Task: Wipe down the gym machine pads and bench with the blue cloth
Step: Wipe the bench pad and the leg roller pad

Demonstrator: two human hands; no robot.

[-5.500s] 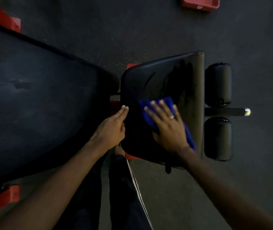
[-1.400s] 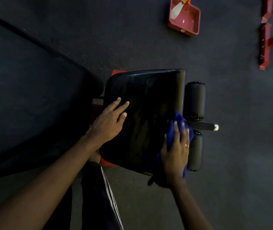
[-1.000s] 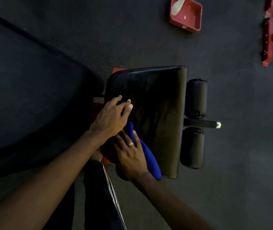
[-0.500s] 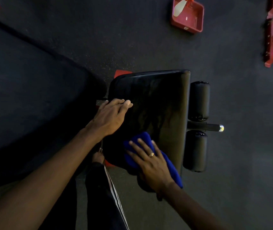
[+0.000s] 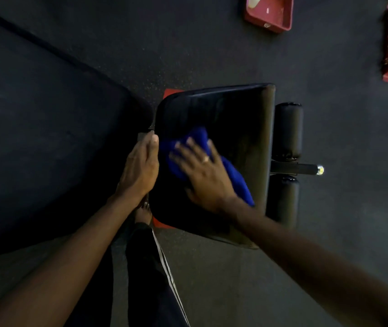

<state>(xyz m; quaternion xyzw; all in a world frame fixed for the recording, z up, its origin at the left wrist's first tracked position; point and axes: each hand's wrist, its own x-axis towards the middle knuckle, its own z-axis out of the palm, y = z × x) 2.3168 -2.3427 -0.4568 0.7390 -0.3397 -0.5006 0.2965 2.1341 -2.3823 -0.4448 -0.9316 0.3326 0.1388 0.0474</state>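
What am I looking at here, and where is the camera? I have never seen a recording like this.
There is no robot. One camera sits on a person's head and looks down at their two bare hands. The right hand lies flat, fingers spread, and presses a blue cloth onto the black seat pad of a gym machine. The left hand rests with straight fingers at that pad's left edge and holds nothing. To the right of the seat pad are two black roller pads on a metal bar. The big dark surface on the left is the long bench pad. A red tray lies on the floor at the top, but the picture is too dim to tell what is in it.
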